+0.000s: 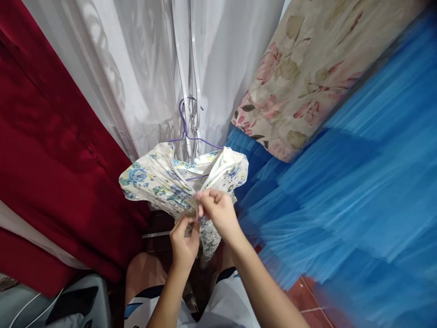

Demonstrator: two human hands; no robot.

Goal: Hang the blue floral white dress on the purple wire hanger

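In front of me a white garment with blue and yellow flowers [164, 182] hangs on a purple hanger [185, 130]. The hanger's hook is caught on white straps [180, 68] that run down from above. My right hand [216, 209] pinches the garment's front edge just below the open neckline. Lower and to the left, my left hand [186, 239] is closed on the same front edge, thumb and fingers together. The two hands are close to each other. What lies between the fingertips, beyond the cloth, is too small to make out.
White curtains [136, 68] hang behind the garment, with red cloth [64, 146] at the left. A floral cloth [287, 82] and blue ruffled fabric [358, 196] fill the right side. A grey plastic item [102, 298] with a white cord stands at the lower left.
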